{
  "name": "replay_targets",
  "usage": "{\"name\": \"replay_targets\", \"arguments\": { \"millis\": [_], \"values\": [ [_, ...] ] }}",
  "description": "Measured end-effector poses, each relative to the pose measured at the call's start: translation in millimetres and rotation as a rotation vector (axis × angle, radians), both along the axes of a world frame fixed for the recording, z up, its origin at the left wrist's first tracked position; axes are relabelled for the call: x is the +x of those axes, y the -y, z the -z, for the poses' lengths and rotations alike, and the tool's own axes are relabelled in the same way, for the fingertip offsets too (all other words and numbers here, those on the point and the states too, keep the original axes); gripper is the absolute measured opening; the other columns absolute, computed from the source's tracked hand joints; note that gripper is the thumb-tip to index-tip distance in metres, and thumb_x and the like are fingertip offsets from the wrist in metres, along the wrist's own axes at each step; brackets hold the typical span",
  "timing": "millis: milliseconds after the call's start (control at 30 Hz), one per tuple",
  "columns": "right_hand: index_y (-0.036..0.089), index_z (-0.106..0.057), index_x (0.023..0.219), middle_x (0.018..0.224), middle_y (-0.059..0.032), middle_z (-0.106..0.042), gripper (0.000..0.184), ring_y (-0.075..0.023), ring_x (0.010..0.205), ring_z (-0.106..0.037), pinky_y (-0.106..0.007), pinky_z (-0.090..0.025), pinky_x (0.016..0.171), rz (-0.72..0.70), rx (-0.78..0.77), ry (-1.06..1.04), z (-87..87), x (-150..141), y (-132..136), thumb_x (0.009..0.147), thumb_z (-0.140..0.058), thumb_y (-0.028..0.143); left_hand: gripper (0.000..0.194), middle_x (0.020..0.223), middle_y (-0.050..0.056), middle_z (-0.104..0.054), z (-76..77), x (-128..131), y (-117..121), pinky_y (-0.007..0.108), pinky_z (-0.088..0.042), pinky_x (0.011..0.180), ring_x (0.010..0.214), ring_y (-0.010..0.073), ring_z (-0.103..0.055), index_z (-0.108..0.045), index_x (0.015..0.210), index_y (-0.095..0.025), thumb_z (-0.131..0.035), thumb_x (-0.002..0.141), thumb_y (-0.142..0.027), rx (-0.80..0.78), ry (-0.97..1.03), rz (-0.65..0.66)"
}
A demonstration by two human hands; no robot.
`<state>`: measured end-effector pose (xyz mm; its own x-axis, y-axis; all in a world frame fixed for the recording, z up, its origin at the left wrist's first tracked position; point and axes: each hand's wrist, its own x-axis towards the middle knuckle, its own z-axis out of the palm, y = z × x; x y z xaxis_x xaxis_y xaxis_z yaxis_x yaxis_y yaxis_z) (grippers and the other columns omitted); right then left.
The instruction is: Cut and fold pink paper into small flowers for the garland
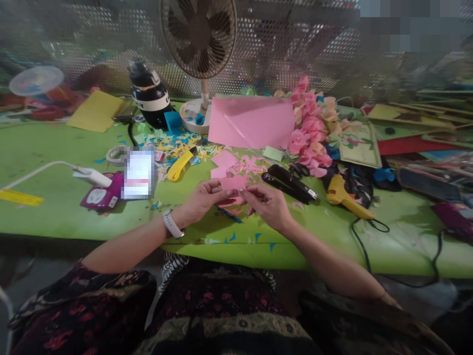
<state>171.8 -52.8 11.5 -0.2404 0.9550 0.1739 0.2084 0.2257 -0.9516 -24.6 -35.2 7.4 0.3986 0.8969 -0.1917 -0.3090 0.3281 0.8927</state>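
Observation:
My left hand point(204, 199) and my right hand point(269, 203) meet over the green table point(48, 207), both pinching a small pink paper piece point(232, 185). The fingers of each hand are closed on its edges. A white watch sits on my left wrist. More pink paper scraps point(223, 162) lie just beyond the hands, and a blue pen point(229, 215) lies under them.
A black stapler point(288, 183), scissors point(297, 168), a yellow glue gun point(345, 197) with cord, and a yellow cutter point(180, 165) lie nearby. A large pink sheet point(251, 122), paper flowers point(310, 128), a desk fan point(199, 44), a black bottle point(150, 96), a phone point(138, 173) and tape point(116, 154) stand around.

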Motion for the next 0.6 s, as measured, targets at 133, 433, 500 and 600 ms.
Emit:
{"name": "replay_targets", "arguments": {
  "millis": [133,433,500,600],
  "values": [
    [0.020,-0.058,0.087,0.069,0.0012,-0.065,0.035,-0.0098,0.048,-0.060,-0.024,-0.056,0.045,0.043,-0.043,-0.047,1.4,-0.9,0.7,0.087,-0.067,0.054,0.035,0.085,0.003,-0.079,-3.3,1.9,1.1,0.029,-0.060,0.085,0.080,0.0146,-0.075,-0.074,0.092,-0.014,-0.091,0.067,-0.031,-0.012,-0.029,-0.037],
    [0.020,-0.052,0.086,0.071,0.0014,-0.062,0.033,-0.0102,0.054,-0.061,-0.025,-0.056,0.048,0.019,-0.093,-0.077,-2.0,-2.2,-0.2,0.085,-0.069,0.048,0.043,0.088,0.007,-0.080,-3.4,3.0,2.2,0.034,-0.062,0.085,0.085,0.0207,-0.077,-0.071,0.093,-0.013,-0.093,0.062,-0.035,-0.037,-0.007,-0.061],
    [0.021,-0.051,0.086,0.071,0.0016,-0.060,0.032,-0.0100,0.054,-0.060,-0.024,-0.055,0.047,0.025,-0.094,-0.061,-1.3,-0.9,-0.8,0.085,-0.069,0.047,0.044,0.089,0.007,-0.080,-2.9,2.7,2.0,0.034,-0.062,0.084,0.086,0.0210,-0.077,-0.071,0.093,-0.013,-0.093,0.062,-0.035,-0.035,-0.018,-0.060],
    [0.022,-0.047,0.089,0.072,0.0032,-0.058,0.034,-0.0090,0.050,-0.056,-0.024,-0.051,0.042,0.034,-0.103,-0.055,-0.3,1.3,-2.3,0.086,-0.069,0.049,0.044,0.090,0.006,-0.080,-2.6,2.9,2.3,0.032,-0.062,0.083,0.085,0.0194,-0.077,-0.070,0.089,-0.013,-0.094,0.061,-0.036,-0.024,-0.031,-0.068]
  ]
}}
